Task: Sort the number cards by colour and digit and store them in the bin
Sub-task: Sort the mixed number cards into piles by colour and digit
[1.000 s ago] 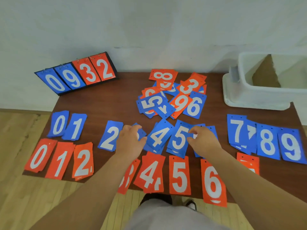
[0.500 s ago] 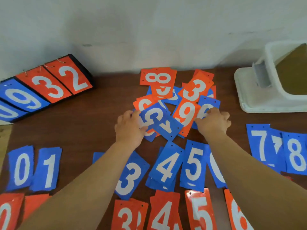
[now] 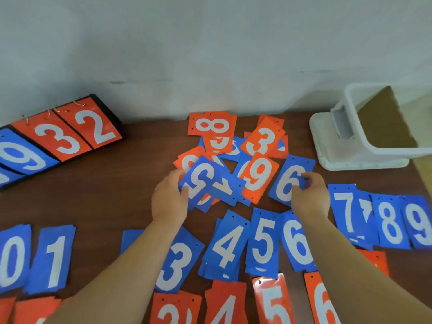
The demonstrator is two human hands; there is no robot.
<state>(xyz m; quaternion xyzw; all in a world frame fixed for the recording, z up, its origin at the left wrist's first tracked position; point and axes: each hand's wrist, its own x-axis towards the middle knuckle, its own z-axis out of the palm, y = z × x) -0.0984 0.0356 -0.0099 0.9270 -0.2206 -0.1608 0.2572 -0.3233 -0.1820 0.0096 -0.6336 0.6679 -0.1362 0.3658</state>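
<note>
Your left hand [image 3: 169, 199] pinches the blue 5 card [image 3: 202, 177] in the loose pile [image 3: 259, 174]. Your right hand [image 3: 309, 197] grips the blue 6 card [image 3: 288, 181] at the pile's three o'clock, with the bin [image 3: 336, 146] at two.

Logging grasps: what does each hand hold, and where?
Left hand grips the blue upside-down 5 card by its left edge; right hand pinches the unsorted blue 6 card by its right edge.

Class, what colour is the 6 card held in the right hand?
The 6 card is blue with a white digit; head view.
</note>
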